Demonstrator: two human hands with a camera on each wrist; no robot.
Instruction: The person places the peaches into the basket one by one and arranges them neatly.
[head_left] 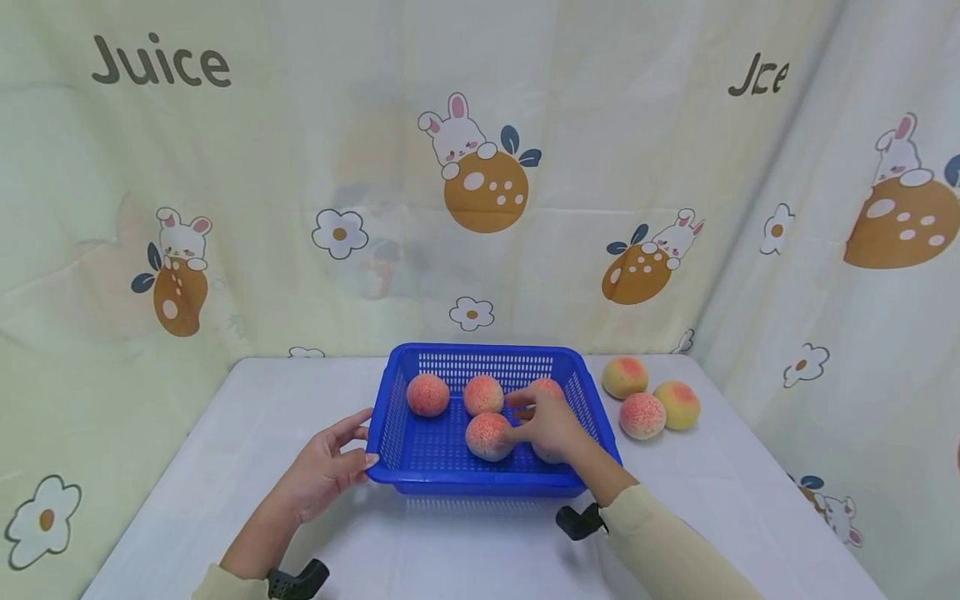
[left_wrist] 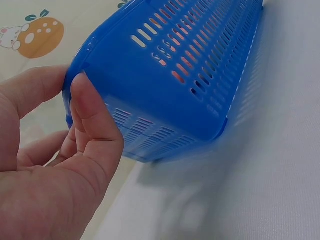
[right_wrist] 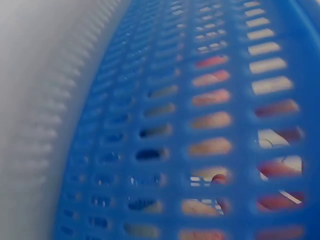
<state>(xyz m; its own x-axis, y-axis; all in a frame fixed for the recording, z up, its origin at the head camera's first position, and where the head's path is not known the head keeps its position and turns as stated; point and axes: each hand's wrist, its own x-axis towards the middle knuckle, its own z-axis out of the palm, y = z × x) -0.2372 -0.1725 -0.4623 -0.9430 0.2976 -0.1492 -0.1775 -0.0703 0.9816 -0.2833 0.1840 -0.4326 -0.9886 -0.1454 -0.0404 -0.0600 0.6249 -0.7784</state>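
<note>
My left hand pinches the left rim of a blue plastic basket, its thumb at the front of the rim in the left wrist view. Reaching over the near wall, my right hand has fingers and thumb spread apart beside a speckled pink peach; its thumb overlaps that peach's right side. Behind it sit another peach and one at the left. A peach shows past the fingers, and one more is mostly hidden under the hand. The basket's slotted wall fills the right wrist view.
Right of the basket, three peaches lie close together on the white table: a yellow-red one, another yellow-red one and a pink speckled one. A printed curtain hangs behind the table.
</note>
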